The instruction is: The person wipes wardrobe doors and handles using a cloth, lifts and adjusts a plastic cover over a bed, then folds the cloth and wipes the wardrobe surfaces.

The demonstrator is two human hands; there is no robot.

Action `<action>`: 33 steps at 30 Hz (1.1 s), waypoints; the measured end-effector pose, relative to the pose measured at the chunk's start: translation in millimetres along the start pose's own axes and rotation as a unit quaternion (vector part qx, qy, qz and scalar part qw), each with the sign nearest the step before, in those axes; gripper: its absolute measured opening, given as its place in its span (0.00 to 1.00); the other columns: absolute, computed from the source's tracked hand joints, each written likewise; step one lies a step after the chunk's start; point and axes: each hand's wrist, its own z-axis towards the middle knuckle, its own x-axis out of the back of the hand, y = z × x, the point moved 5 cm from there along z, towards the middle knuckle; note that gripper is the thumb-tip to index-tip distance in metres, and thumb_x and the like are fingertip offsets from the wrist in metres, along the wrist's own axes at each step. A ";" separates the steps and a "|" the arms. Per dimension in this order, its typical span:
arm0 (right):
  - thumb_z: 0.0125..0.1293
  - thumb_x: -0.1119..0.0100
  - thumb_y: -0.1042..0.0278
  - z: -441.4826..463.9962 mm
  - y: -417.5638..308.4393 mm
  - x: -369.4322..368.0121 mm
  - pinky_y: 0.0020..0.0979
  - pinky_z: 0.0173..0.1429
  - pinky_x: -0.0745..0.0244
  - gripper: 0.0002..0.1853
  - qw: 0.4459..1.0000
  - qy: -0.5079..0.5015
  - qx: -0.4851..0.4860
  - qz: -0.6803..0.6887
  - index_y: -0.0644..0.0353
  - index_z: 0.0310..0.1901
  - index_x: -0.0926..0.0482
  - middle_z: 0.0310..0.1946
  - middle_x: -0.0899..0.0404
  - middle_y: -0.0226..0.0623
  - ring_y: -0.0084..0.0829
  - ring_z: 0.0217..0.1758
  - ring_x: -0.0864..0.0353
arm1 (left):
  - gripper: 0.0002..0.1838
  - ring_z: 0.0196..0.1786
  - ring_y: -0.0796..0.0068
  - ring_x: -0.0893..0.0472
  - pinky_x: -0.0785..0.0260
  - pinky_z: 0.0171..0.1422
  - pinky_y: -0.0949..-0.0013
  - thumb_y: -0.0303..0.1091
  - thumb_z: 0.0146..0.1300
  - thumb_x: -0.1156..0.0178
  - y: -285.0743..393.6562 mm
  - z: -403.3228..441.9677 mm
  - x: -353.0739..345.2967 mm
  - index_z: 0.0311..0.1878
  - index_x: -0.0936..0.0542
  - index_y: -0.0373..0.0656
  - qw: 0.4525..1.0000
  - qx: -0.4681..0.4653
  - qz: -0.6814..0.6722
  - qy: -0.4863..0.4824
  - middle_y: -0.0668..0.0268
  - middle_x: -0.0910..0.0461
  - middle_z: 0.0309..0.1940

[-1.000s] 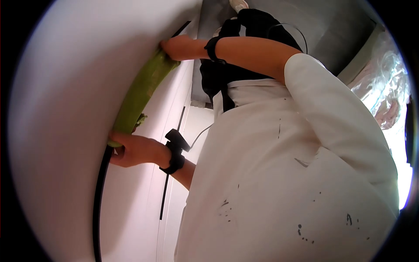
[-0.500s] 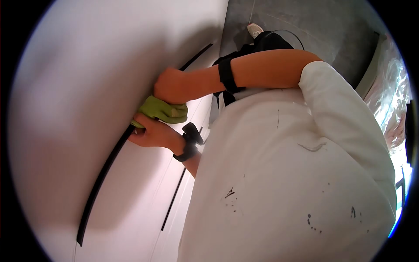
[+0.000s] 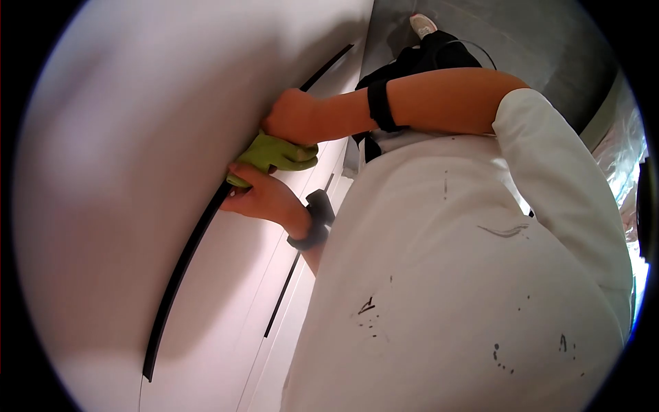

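Observation:
A long black handle strip point(image 3: 182, 271) runs across a white panel point(image 3: 103, 172). My right hand point(image 3: 292, 115) is closed in a fist against the strip, at the upper end of a bunched green glove point(image 3: 264, 152). Just below it, my left hand point(image 3: 264, 200) grips the glove's lower end around the strip, thumb on top. Finger-like folds of the glove hang out to the right between my hands. The strip's middle is hidden under the glove and hands.
A second black strip point(image 3: 281, 295) lies on the white front further right. Grey floor point(image 3: 515, 34) and my shoe point(image 3: 423, 25) show at the top. Clear plastic sheeting point(image 3: 621, 151) stands at the right edge. Black bands sit on both my wrists.
The whole view has shifted, so the strip, hands and glove appear slightly further right and higher. Both hands keep their hold at about the same place on the strip.

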 end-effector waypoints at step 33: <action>0.59 0.46 0.62 -23.2 65.9 -28.2 0.43 0.31 0.26 0.09 0.993 0.067 -0.088 -0.033 0.55 0.37 0.24 0.24 0.20 0.41 0.44 0.28 0.19 | 0.15 0.47 0.68 0.25 0.31 0.54 0.67 0.42 0.73 0.52 -19.5 25.0 99.9 0.44 0.33 0.37 0.978 -0.121 -0.157 -0.069 0.58 0.25 0.45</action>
